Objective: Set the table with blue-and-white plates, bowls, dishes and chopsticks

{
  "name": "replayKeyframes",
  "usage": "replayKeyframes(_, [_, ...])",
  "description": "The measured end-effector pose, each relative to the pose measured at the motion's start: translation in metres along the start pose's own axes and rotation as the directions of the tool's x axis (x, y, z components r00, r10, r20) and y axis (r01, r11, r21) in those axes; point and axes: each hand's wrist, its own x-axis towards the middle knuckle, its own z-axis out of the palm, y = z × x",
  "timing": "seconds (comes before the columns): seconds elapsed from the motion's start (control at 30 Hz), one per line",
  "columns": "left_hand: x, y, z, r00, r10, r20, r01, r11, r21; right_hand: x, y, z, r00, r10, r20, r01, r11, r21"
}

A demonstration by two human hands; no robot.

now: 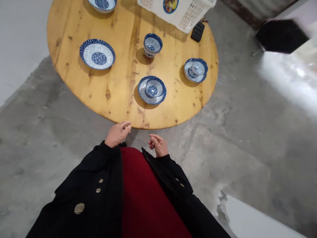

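My left hand (119, 133) hovers by the near edge of the round wooden table (119, 99), fingers loosely bent and apart, holding nothing. Just off that edge, lower and to the right, is my right hand (158, 144), also empty with its fingers loosely curled. Closest to both hands is a blue-and-white plate (151, 101) with a small bowl (156, 87) on it. Farther back, a blue-and-white bowl (151, 52) appears upright, possibly stacked on another. To the right, another small bowl (198, 68) rests in a blue-rimmed dish (190, 75).
A larger patterned plate (99, 59) lies on the table's left side, with a big bowl (102, 6) behind it, cut by the frame. At the back stand a white plastic basket (160, 13) and a black object (197, 32). Concrete floor (237, 132) surrounds the table.
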Motion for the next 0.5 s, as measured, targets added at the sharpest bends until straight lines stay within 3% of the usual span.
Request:
replayKeyframes(0.13, [-0.030,0.005,0.017,1.000,-0.009,0.025,0.008,0.999,0.049,-0.010,0.005,-0.006,0.999,-0.043,0.006,0.042,0.998,0.039])
replayKeyframes(0.3, [-0.059,-0.002,0.029,1.000,-0.025,-0.003,0.025,0.999,0.021,-0.020,0.015,0.003,0.992,-0.075,0.101,0.071,0.996,0.045])
replayKeyframes(0.5, [-0.068,-0.007,0.033,1.000,-0.017,0.000,0.017,1.000,0.020,-0.029,0.027,0.010,0.984,-0.099,0.151,0.095,0.995,0.034])
